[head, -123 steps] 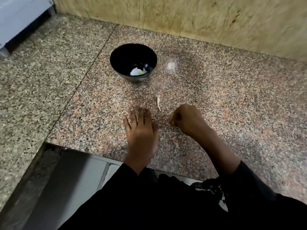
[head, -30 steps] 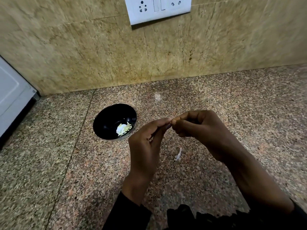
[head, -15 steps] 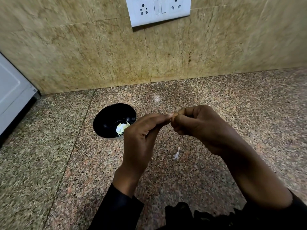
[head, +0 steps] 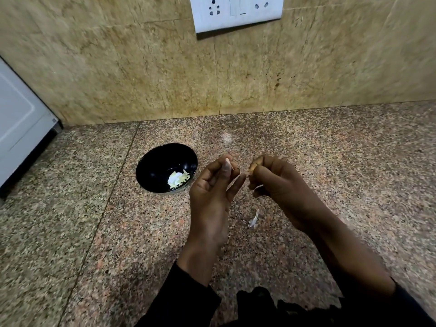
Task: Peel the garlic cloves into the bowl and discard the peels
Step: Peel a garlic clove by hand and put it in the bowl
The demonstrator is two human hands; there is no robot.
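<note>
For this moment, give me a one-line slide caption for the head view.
Left hand and right hand peel a garlic clove beside a black bowl, one peel on the granite counter.

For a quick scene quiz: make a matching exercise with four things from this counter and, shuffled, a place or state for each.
Things:
1. black bowl
2. loose peel
3. socket plate
4. left hand

Places or states:
A. on the wall
B. lying on the counter below the hands
C. holds pale garlic pieces, left of the hands
D. raised, pinching something small at its fingertips

Pairs: 1-C, 2-B, 3-A, 4-D
</note>
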